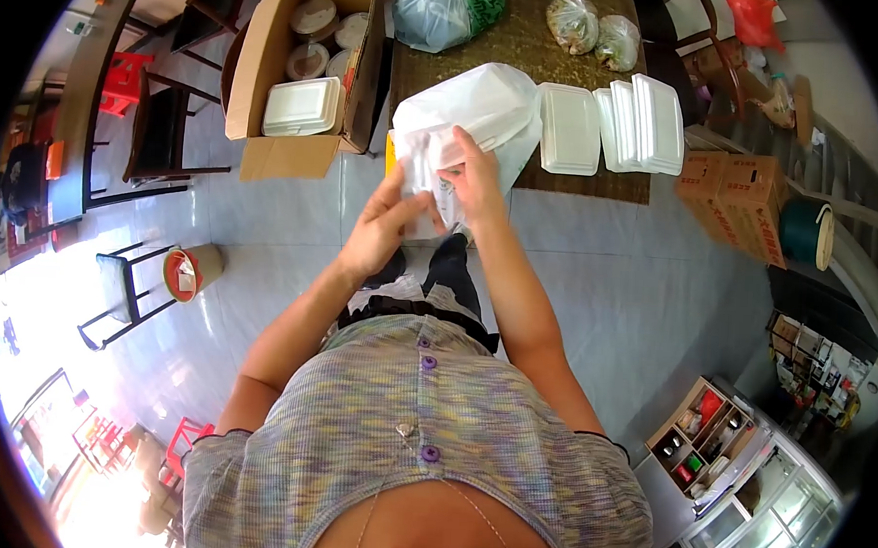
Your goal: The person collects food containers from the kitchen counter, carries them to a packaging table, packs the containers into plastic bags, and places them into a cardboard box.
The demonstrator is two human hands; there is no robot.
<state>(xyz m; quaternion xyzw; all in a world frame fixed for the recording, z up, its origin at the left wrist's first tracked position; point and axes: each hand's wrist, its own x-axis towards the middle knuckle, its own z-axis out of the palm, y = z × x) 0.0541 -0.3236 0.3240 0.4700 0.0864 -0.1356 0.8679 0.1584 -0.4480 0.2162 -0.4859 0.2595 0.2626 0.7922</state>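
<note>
A white plastic bag [476, 94] lies bunched at the near edge of the brown table, and part of it hangs over that edge. My left hand [387, 223] is closed on the bag's near left part, its fingertips slightly blurred. With bent fingers, my right hand [475, 178] grips the bag's near opening, close to the left hand. Whether anything is inside the bag is hidden. Just right of it sits a white lidded takeaway box [569, 130], and beside that several more white boxes [658, 125] lean in a row.
A cardboard box [285, 160] at the left holds round tubs and white boxes. Farther back on the table [527, 43] are a tied clear bag with green contents [448, 12] and two small food bags [573, 23]. Brown cartons [734, 201] stand at the right, a bin [192, 271] at the left.
</note>
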